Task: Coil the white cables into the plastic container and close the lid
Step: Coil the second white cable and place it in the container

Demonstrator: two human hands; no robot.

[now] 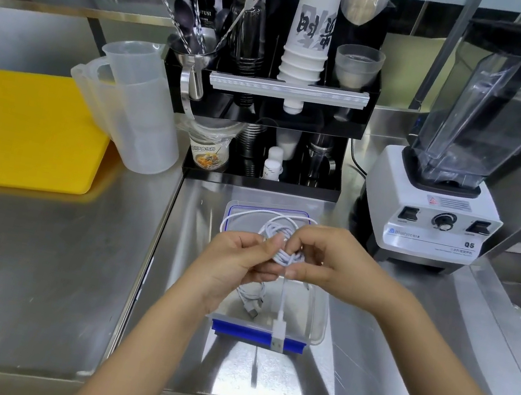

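My left hand and my right hand meet above the clear plastic container, both pinching a bundle of white cable. A loop of that cable arcs back over the blue-rimmed lid lying flat behind the container. One end hangs down, its USB plug dangling over the container's blue front clasp. A second coiled white cable lies inside the container at its left, partly hidden by my left hand.
A white blender stands at the right. Behind the lid is a black organiser with cups and utensils. Two clear jugs and a yellow cutting board sit at the left on the steel counter.
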